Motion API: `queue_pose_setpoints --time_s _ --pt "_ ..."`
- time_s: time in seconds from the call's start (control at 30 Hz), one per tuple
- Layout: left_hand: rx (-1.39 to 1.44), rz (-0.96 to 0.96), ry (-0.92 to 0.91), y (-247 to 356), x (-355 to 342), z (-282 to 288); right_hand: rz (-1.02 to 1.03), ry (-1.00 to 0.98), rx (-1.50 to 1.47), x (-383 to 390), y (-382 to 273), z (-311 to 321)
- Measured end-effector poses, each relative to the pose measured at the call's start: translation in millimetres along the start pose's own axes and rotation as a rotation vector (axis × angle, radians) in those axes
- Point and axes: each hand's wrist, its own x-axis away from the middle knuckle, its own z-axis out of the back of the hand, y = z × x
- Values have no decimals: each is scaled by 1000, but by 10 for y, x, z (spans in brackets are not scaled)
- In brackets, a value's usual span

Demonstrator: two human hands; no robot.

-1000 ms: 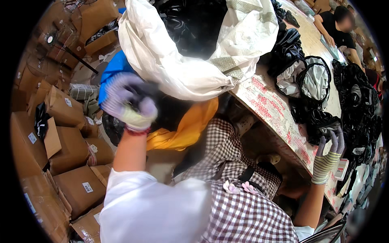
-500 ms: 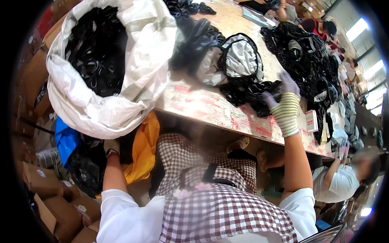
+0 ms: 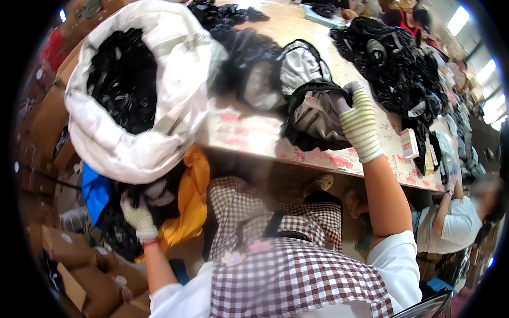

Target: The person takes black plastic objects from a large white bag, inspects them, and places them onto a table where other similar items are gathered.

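Observation:
My right hand (image 3: 361, 124), in a striped yellow-and-white glove with lilac fingers, grips the rim of a black item with a grey lining (image 3: 317, 115), which is tilted up on the table. Just behind it lies a second black-rimmed item with a light grey lining (image 3: 300, 62). Low at the left, my left hand (image 3: 139, 216), gloved alike, is closed at the mouth of a bag with blue and orange sides (image 3: 190, 199). A black-and-grey item (image 3: 159, 194) shows by its fingers, which are partly hidden.
A large white woven sack (image 3: 183, 114) full of black items stands at the left. Dark items (image 3: 246, 50) lie beside it on the table (image 3: 233, 127). A black heap (image 3: 387, 69) and a small white box (image 3: 409, 143) are at the right, near a co-worker (image 3: 456, 225). Cardboard boxes (image 3: 69, 246) fill the lower left.
My right hand has moved left and raised the front black item, so its grey lining shows. My left hand has come further into view beside the bag, with a black-and-grey item by it.

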Motion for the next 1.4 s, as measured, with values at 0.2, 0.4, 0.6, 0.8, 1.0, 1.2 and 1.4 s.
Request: queue_pose_setpoints --time_s 0.2,0.4,0.6,0.8,1.0,1.2,1.4 --pt "214 281 5 166 -391 139 -292 -18 -550 358 215 -235" --pt "351 318 -115 785 -154 217 -622 37 -1058 623 315 -146" --pt "-537 11 -958 492 930 -202 -703 53 -1164 868 403 -403" --pt "19 41 -902 1594 147 -38 -645 -19 -1045 994 287 -350" --pt "1558 613 -632 2996 719 -850 -648 -39 -1224 1135 -189 -546" --pt "538 -448 -810 3532 1040 -2146 -760 174 -1347 1125 -217 -205" --pt "36 -865 -959 3656 884 -2037 -134 49 -969 1605 -712 262"
